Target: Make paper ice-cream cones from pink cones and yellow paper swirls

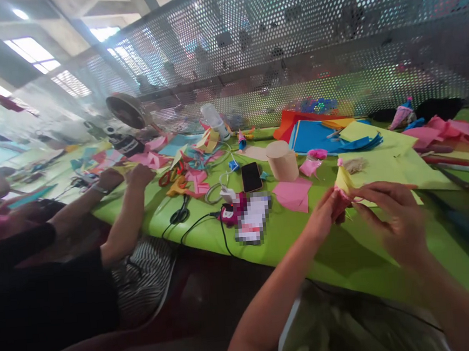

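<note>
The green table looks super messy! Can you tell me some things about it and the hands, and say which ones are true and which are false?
1. The camera wearer's left hand holds a small yellow and pink piece. True.
2. The wearer's right hand is far away from that piece. False: the right hand is right beside it, with its fingers bent toward it.
3. A tan cylinder stands on the green table. True.
4. The black phone is on top of the tan cylinder. False: the black phone lies on the table beside it.
5. A pink sheet lies on the near side of the tan cylinder. True.
</note>
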`<state>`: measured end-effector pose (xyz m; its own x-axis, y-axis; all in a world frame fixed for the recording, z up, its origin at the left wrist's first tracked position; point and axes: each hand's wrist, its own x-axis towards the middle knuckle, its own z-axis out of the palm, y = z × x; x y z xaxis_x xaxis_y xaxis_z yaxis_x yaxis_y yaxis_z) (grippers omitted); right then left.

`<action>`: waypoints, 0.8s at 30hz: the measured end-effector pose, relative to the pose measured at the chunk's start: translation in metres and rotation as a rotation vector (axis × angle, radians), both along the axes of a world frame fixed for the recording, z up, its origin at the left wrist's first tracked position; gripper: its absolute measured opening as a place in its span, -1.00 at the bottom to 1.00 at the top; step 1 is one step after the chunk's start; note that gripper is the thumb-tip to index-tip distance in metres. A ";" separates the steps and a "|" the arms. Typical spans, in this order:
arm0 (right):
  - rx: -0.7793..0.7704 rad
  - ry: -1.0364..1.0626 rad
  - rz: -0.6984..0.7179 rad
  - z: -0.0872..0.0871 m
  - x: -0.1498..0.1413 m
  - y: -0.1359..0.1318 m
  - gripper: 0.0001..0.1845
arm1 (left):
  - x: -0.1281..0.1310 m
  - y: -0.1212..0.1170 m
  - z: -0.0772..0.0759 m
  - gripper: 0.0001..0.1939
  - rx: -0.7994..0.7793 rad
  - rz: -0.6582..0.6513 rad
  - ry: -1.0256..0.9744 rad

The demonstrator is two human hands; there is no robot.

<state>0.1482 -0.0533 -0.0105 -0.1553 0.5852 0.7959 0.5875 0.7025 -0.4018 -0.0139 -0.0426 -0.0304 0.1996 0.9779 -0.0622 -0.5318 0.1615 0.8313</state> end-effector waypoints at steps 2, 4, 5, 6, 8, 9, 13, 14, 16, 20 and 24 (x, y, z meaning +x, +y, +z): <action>0.039 -0.063 -0.030 0.000 -0.001 0.000 -0.60 | 0.002 0.000 0.001 -0.45 -0.029 0.004 -0.023; 0.068 -0.120 -0.079 0.001 -0.002 -0.001 -0.63 | 0.003 0.001 0.001 -0.44 -0.062 0.014 -0.049; 0.079 -0.142 -0.111 0.000 -0.003 -0.001 -0.63 | 0.003 0.001 0.002 -0.44 -0.076 0.019 -0.056; 0.084 -0.166 -0.140 0.000 -0.003 -0.001 -0.63 | 0.003 0.002 0.002 -0.45 -0.082 0.023 -0.057; 0.093 -0.206 -0.175 0.000 -0.004 -0.001 -0.62 | 0.003 0.001 0.002 -0.45 -0.068 0.027 -0.040; 0.099 -0.219 -0.178 0.000 -0.004 -0.002 -0.61 | 0.003 0.001 0.001 -0.45 -0.051 0.025 -0.024; 0.099 -0.245 -0.155 -0.001 -0.004 -0.002 -0.58 | 0.002 0.000 -0.003 -0.43 -0.001 0.004 0.036; 0.093 -0.251 -0.155 -0.002 -0.004 -0.002 -0.56 | 0.002 0.000 -0.004 -0.42 0.007 -0.003 0.044; 0.089 -0.264 -0.161 -0.005 -0.004 -0.002 -0.52 | 0.002 0.000 -0.006 -0.39 0.029 -0.016 0.057; 0.099 -0.291 -0.181 -0.006 -0.003 -0.002 -0.47 | 0.002 0.000 -0.005 -0.36 0.046 -0.032 0.057; 0.065 -0.217 -0.105 0.001 -0.004 -0.002 -0.50 | 0.002 0.001 -0.004 -0.39 0.022 -0.025 0.037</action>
